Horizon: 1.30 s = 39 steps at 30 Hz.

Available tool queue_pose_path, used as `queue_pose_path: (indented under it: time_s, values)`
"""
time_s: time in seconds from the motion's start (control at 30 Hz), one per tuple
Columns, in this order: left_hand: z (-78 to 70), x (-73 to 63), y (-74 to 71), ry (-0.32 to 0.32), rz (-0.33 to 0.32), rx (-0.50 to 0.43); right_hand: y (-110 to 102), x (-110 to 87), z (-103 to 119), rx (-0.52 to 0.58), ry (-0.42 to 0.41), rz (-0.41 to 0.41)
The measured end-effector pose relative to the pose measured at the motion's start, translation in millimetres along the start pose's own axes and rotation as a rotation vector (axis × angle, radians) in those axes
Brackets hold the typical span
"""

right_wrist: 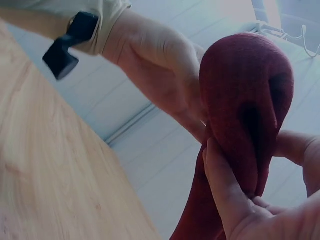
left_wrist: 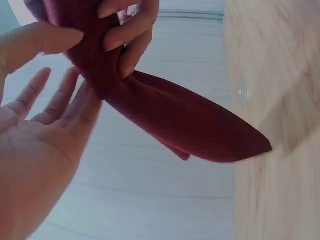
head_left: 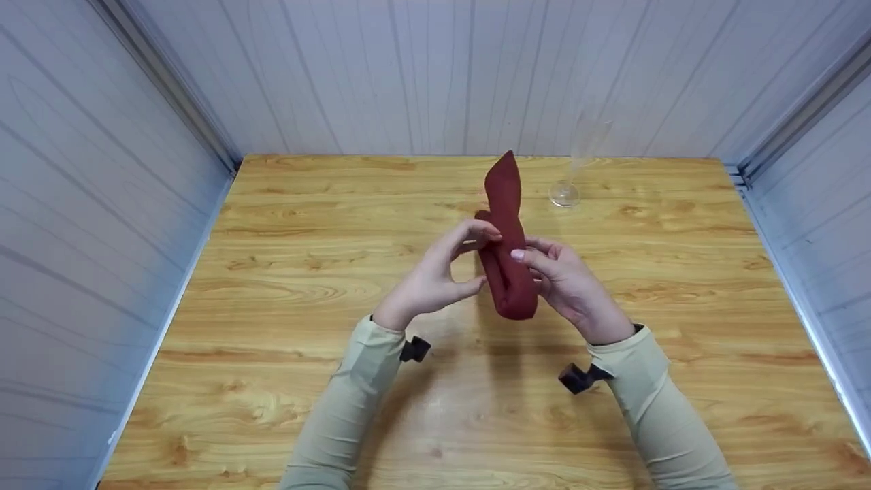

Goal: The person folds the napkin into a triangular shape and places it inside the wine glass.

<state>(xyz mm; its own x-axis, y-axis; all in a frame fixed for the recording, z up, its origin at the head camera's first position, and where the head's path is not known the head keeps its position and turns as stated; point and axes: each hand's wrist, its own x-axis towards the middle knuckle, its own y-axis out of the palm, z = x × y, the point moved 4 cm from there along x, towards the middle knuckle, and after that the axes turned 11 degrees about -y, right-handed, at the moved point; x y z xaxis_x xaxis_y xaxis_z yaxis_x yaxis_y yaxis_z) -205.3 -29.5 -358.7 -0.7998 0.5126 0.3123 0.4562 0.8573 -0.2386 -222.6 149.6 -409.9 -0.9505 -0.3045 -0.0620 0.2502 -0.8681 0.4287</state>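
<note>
A dark red cloth napkin (head_left: 505,194) is folded into a long band with a rounded loop at the near end and a pointed tip at the far end. It is held above the wooden table. My right hand (head_left: 575,289) grips its right side, thumb on top and fingers behind. At its left side, my left hand (head_left: 432,275) touches the cloth with fingers spread and the thumb apart from them. In the left wrist view, the left palm (left_wrist: 40,155) faces the napkin (left_wrist: 175,115). The right wrist view shows the rounded loop (right_wrist: 240,70) close up.
A clear stemmed glass (head_left: 565,194) stands at the back right of the wooden table (head_left: 306,204). White panel walls (head_left: 381,75) enclose the back and both sides. A small black camera (head_left: 416,348) sits on the left wrist, another camera (head_left: 575,378) on the right.
</note>
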Motion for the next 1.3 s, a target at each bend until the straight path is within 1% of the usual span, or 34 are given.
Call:
queue_pose_path:
  time_s: [0.07, 0.13, 0.2, 0.27, 0.33, 0.37, 0.4, 0.47, 0.53, 0.6, 0.7, 0.8, 0.9, 1.13, 1.23, 1.3]
  values:
    - [11.3, -1.2, -1.7, -0.027, -0.052, 0.000, -2, 0.3, -1, -0.038, -0.016, -0.009]
    - [25.2, -1.9, -3.7, -0.079, -0.112, -0.019, -3, 0.5, -2, -0.078, -0.035, -0.018]
    - [40.7, -2.7, -6.2, -0.156, -0.191, -0.030, -4, 0.9, -5, -0.121, -0.056, -0.020]
    - [51.1, -4.6, -8.4, -0.253, -0.268, -0.042, -5, 1.1, -7, -0.167, -0.080, -0.022]
    - [59.1, -6.2, -8.9, -0.349, -0.320, -0.066, -5, 0.6, -9, -0.207, -0.106, -0.027]
    - [62.5, -7.1, -8.4, -0.394, -0.334, -0.081, -5, 0.3, -10, -0.224, -0.119, -0.028]
    - [65.5, -7.5, -7.3, -0.432, -0.333, -0.105, -5, -0.1, -10, -0.235, -0.132, -0.027]
    - [69.7, -7.3, -3.5, -0.492, -0.304, -0.178, -5, -1.1, -12, -0.245, -0.159, -0.022]
    - [72.2, -6.7, 0.8, -0.529, -0.263, -0.262, -5, -2.3, -14, -0.244, -0.184, -0.014]
    - [73.5, -6.5, 4.8, -0.548, -0.228, -0.349, -5, -3.3, -16, -0.236, -0.201, -0.005]
    - [75.3, -7.3, 9.6, -0.553, -0.199, -0.466, -6, -5.0, -19, -0.232, -0.218, -0.004]
    - [77.6, -9.1, 12.7, -0.546, -0.206, -0.520, -6, -6.1, -21, -0.235, -0.223, -0.007]
    - [80.1, -10.4, 14.2, -0.532, -0.237, -0.533, -6, -6.6, -23, -0.247, -0.223, -0.004]
    - [82.5, -10.9, 16.1, -0.529, -0.323, -0.498, -5, -7.5, -24, -0.260, -0.241, -0.002]
    - [82.9, -10.9, 17.3, -0.528, -0.349, -0.485, -5, -8.3, -23, -0.293, -0.255, -0.002]
    - [82.8, -11.2, 17.8, -0.521, -0.354, -0.478, -5, -8.7, -23, -0.325, -0.268, -0.005]
